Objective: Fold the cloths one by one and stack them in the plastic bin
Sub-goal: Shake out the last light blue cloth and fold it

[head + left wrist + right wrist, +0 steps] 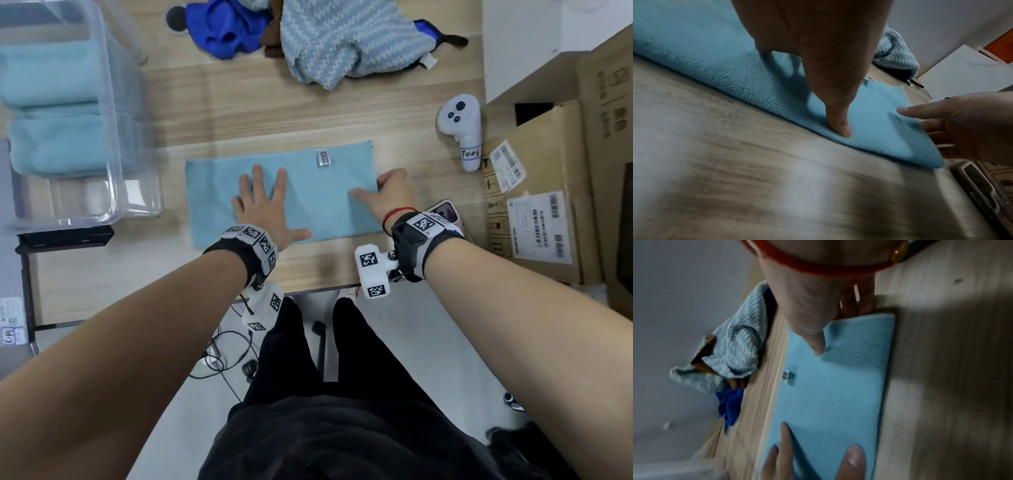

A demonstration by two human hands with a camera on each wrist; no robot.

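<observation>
Light-blue cloth [318, 192] folded to a long strip, lying flat at desk [212, 113] centre, awaiting second fold.

Left hand [263, 209] spread flat, fingers straight, pressing on strip just left of middle; right hand [394, 195] at 3 o'clock end, thumb on top and fingers tucked under short edge, pinching it. Plastic bin [113, 192] at 9 o'clock holding folded cloths [54, 113]; unfolded pile [308, 37] at 12 o'clock. Judged soft, light, limp microfibre: no stiffness, likely to sag and slide on smooth wood. Best taken at 3 o'clock short edge, both corners, anchored mid-strip.
</observation>
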